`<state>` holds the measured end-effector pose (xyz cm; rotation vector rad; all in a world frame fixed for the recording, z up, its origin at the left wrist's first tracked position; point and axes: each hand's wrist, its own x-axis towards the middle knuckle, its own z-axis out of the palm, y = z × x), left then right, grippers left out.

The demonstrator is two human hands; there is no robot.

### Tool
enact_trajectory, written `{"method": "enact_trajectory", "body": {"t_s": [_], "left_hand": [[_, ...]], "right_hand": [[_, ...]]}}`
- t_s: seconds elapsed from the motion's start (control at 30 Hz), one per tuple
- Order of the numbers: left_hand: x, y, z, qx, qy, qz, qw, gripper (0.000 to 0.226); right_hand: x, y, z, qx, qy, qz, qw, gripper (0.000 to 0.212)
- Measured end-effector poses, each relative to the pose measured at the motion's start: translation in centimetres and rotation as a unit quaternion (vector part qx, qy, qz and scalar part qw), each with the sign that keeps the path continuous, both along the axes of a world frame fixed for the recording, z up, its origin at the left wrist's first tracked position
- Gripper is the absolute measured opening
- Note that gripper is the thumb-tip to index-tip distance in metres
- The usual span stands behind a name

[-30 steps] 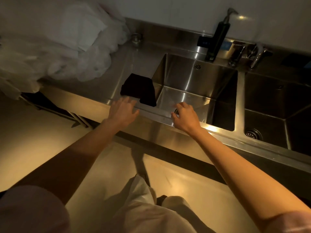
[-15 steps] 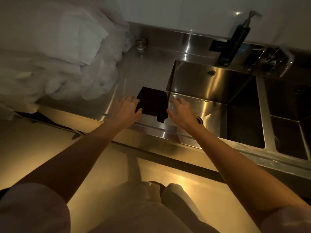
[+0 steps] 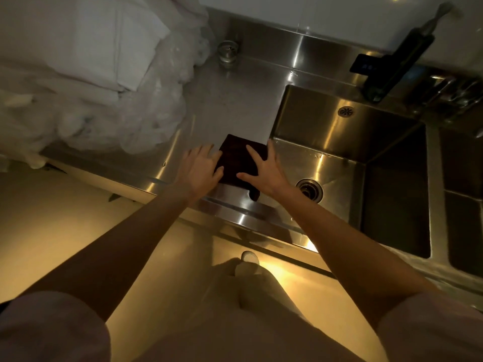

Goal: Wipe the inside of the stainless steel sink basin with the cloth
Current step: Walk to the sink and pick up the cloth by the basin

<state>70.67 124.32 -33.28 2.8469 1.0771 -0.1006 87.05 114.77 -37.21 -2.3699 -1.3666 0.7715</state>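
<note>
A dark folded cloth (image 3: 236,159) lies on the steel counter at the left rim of the stainless steel sink basin (image 3: 339,142), one corner drooping over the edge. My left hand (image 3: 198,168) rests with spread fingers at the cloth's left edge. My right hand (image 3: 264,169) lies flat with straight fingers on the cloth's right side, thumb across its lower part. The basin's drain (image 3: 309,190) sits just right of my right wrist.
A heap of white cloth and plastic (image 3: 86,74) covers the counter's left part. A small metal cup (image 3: 228,52) stands at the back. A dark soap dispenser (image 3: 392,61) and tap fittings (image 3: 454,92) stand behind the basin; a second basin (image 3: 465,178) lies to the right.
Both hands have moved forward onto the cloth; the right hand came from the basin's front rim leftward onto it. The view has closed in on the counter.
</note>
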Motion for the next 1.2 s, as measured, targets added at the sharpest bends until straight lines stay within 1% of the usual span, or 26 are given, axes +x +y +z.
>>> {"method": "enact_trajectory", "body": {"t_s": [0.13,0.23,0.33,0.57,0.73,0.87,1.03,1.2], "left_hand": [[1.4,1.2,0.2,0.007,0.009,-0.011,1.000,0.048],[2.2,1.7,0.0,0.009,0.007,-0.012,1.000,0.048],[2.7,1.8,-0.5,0.006,0.017,-0.008,1.000,0.048],[2.8,1.5,-1.0,-0.007,0.025,-0.001,1.000,0.049],[2.6,1.5,-0.7,-0.009,0.022,0.003,1.000,0.047],[2.5,1.2,0.1,0.006,0.020,-0.013,1.000,0.048],[1.9,0.8,1.7,0.043,0.012,-0.041,0.998,0.047],[1.9,0.6,3.7,0.061,0.013,-0.060,0.996,0.048]], "right_hand": [[0.5,1.4,-1.5,-0.028,0.010,0.025,0.999,0.083],[0.2,1.6,-2.7,-0.036,0.030,0.014,0.999,0.080],[-0.2,1.6,-3.3,-0.002,0.042,-0.016,0.999,0.075],[-1.0,1.4,-3.9,0.070,0.010,-0.059,0.996,0.053],[-1.1,0.3,-3.9,0.126,0.023,-0.085,0.988,0.040],[-0.9,-0.5,-3.5,0.138,0.030,-0.085,0.986,0.038],[-0.8,-2.1,-2.2,0.150,0.013,-0.064,0.987,0.039],[-0.8,-4.1,0.2,0.209,-0.006,-0.071,0.975,0.038]]}}
